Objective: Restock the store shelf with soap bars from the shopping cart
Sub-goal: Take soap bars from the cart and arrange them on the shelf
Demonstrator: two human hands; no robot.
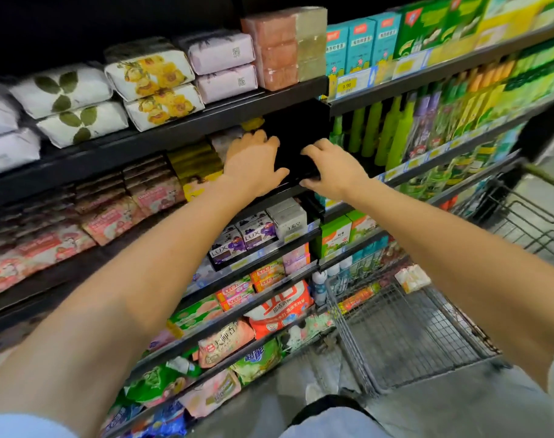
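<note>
Shelf unit point(206, 116): dark metal tiers, mostly stocked; the second tier has a dark gap at its right end, judged to be the slot being filled.
Shopping cart point(405, 336): grey wire mesh, standing at the foot of the shelves on the right; nearly emptied, so the restock looks close to done.
Soap bars left in cart point(412, 277): a pale wrapped pack and an orange pack against the cart's far rim, not yet shelved.
Stocked soap: soft paper-wrapped blocks with leaf and flower prints on the top tier; glossy flat packs and small LUX cartons point(237, 240) on lower tiers.
Dark pack point(296, 172): black, boxy, hard to make out; at the front edge of the second tier, in the gap.
Left hand point(253, 161): fingers curled over the pack's left side, holding it.
Right hand point(332, 170): grips the pack's right end, thumb underneath.
</note>
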